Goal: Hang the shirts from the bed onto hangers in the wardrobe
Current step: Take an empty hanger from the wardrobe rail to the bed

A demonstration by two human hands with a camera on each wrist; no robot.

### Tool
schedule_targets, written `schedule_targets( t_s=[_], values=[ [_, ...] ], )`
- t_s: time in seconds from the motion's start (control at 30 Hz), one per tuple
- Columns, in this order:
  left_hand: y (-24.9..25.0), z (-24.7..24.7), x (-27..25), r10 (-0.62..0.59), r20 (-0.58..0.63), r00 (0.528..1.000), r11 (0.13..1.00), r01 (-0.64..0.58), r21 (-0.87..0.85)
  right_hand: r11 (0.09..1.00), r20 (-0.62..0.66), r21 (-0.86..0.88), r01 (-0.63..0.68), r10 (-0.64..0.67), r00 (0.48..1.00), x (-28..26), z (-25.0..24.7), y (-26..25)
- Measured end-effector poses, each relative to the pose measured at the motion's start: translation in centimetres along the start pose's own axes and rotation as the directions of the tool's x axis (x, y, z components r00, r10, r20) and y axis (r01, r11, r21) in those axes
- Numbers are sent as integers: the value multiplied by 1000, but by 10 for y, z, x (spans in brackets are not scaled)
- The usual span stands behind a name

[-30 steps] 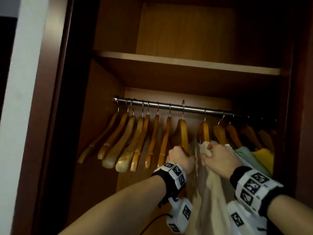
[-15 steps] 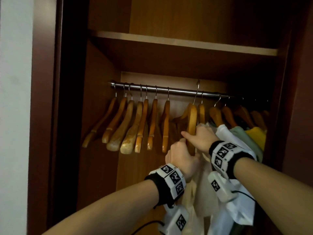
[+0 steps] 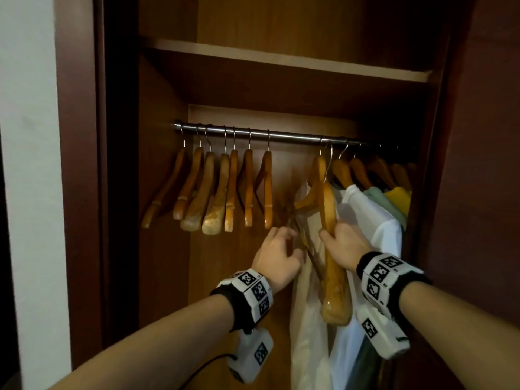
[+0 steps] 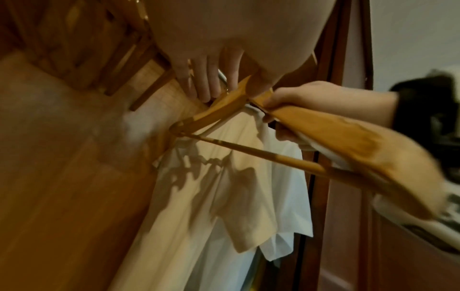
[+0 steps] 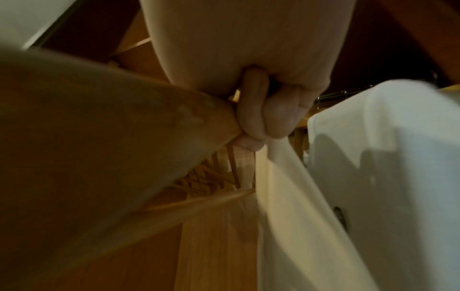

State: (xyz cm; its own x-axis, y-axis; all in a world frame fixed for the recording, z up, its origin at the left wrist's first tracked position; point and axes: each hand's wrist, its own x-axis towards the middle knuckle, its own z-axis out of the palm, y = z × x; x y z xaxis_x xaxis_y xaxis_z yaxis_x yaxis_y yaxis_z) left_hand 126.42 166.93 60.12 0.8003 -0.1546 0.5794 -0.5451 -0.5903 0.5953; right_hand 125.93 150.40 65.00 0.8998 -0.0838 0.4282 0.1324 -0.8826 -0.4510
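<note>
- Wooden hanger [image 3: 330, 249]: half a second ago its hook was at the rail [image 3: 267, 134]; now we see the hook hanging free below it, the hanger tilted steeply with its lower end toward 6 o'clock.
- Right hand [image 3: 342, 246]: grip curled around that hanger's arm; before, it lay over the fabric.
- Left hand [image 3: 277, 256]: now at 9 o'clock of the hanger, fingers [image 4: 206, 82] touching its far arm near the cream shirt [image 3: 306, 319]; whether the grip pinches wood or cloth we cannot tell.
- Cream shirt: hangs inside the wardrobe [image 3: 168, 220], beside the white shirt [image 3: 374, 226]; its neckline is hidden.
- Empty hangers [image 3: 222, 190]: at 10 o'clock, unchanged.
- Right-wrist view: blurred, largely blocked.
</note>
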Motion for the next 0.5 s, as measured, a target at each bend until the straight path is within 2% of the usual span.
schedule_targets(
  t_s=[0.13,0.33,0.4,0.5],
  values=[
    [18,0,-6,-7,6,1000,997,7,71,995,45,-30,93,-92,995,-41,-21,31],
    [87,25,-20,78,-16,997,981,-74,178,965,203,-172,198,-162,966,-143,-86,79],
    [120,46,-38,104,-13,994,967,-99,233,939,274,-253,233,-162,948,-184,-107,103],
    [169,90,-80,111,69,991,971,-123,203,952,337,-253,172,-80,938,-247,-147,144]
  ],
)
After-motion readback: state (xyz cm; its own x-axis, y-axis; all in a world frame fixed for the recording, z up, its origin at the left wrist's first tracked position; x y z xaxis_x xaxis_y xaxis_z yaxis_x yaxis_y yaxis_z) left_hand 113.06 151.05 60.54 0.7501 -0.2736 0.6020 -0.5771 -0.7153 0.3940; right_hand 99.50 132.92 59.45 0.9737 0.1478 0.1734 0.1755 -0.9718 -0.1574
